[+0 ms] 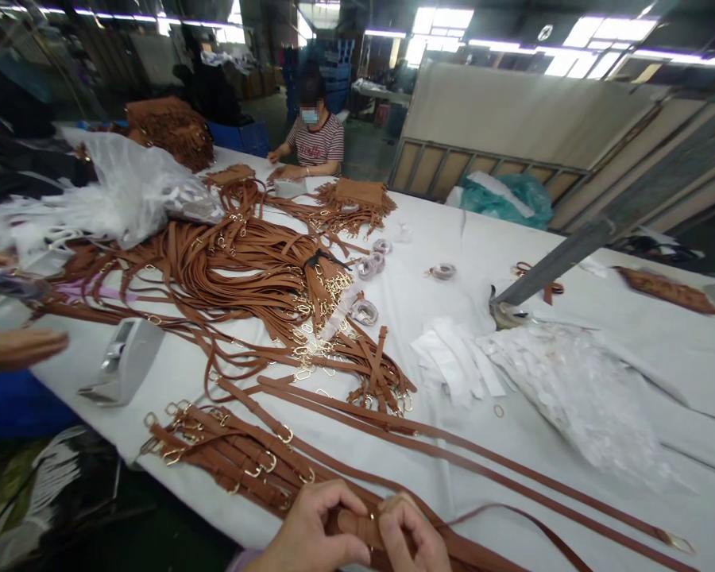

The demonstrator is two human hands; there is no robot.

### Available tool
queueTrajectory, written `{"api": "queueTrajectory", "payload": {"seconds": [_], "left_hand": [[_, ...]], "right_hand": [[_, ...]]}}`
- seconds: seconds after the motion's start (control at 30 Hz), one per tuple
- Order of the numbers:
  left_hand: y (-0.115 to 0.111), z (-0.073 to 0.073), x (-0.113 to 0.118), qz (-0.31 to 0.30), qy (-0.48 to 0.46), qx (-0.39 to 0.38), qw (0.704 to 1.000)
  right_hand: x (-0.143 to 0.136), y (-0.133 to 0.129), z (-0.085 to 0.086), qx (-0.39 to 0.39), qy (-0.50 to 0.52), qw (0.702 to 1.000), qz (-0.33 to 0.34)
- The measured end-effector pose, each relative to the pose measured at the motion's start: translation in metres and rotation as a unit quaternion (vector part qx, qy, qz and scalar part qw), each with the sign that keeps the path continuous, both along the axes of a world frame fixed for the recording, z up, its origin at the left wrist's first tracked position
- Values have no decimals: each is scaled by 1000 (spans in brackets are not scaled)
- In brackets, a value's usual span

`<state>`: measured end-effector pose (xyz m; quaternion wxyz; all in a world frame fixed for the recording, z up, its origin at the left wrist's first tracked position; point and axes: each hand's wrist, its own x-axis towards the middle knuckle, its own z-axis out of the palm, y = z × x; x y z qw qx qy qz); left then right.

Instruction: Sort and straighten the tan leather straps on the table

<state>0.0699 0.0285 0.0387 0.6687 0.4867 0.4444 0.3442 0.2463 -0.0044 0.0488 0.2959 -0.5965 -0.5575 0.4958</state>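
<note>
At the bottom centre, my left hand (pixel 322 528) pinches the rounded end of a brown strap (pixel 357 524). Close beside it, my right hand (pixel 411 534) has its fingers closed on the same strap, near a small metal fitting. Just left of my hands lies a row of brown straps with gold buckles (pixel 238 453). Two long straps (pixel 482 469) stretch to the right past my hands, one with a gold clasp (pixel 680 543) at its end.
A large pile of brown straps (pixel 232 270) covers the white table (pixel 470 262). Behind it sits a masked person (pixel 318 143); another person's hand (pixel 21 348) reaches in from the left. A tape dispenser (pixel 119 361), plastic bags (pixel 572 389) and a slanted metal post (pixel 560 258) stand around.
</note>
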Motion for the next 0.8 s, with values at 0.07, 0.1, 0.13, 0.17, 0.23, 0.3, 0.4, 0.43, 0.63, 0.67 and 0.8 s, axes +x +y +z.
{"api": "queueTrajectory", "payload": {"seconds": [0.07, 0.1, 0.13, 0.17, 0.23, 0.3, 0.4, 0.43, 0.63, 0.67, 0.8], "left_hand": [[0, -1, 2, 4, -24, -19, 1000], [-1, -1, 4, 2, -30, -23, 999], [-1, 0, 5, -3, -27, -21, 999], [0, 2, 6, -8, -17, -13, 1000], [2, 7, 8, -16, 15, 7, 1000], [4, 12, 8, -27, 36, 6, 999], [7, 13, 6, -51, -22, -67, 996], [7, 12, 5, -58, -58, -93, 992], [11, 0, -6, -92, -173, -146, 970], [12, -2, -9, -101, -173, -152, 968], [15, -14, -20, -73, 40, -28, 996]], "right_hand": [[0, -2, -6, 34, -8, 999, 2], [-1, -3, -10, 45, -14, 999, 9], [-3, -4, -13, 55, -19, 998, 16], [-5, -6, -17, 68, -24, 997, 17], [-9, -9, -22, 92, -39, 995, 6], [-7, -10, -23, 114, -63, 991, 6], [4, -7, -19, 172, -119, 978, 24], [7, -4, -17, 199, -136, 970, 40], [11, 15, -3, 305, -157, 921, 183], [9, 16, -3, 321, -168, 914, 182], [7, 15, -9, 397, -199, 884, 143]]}}
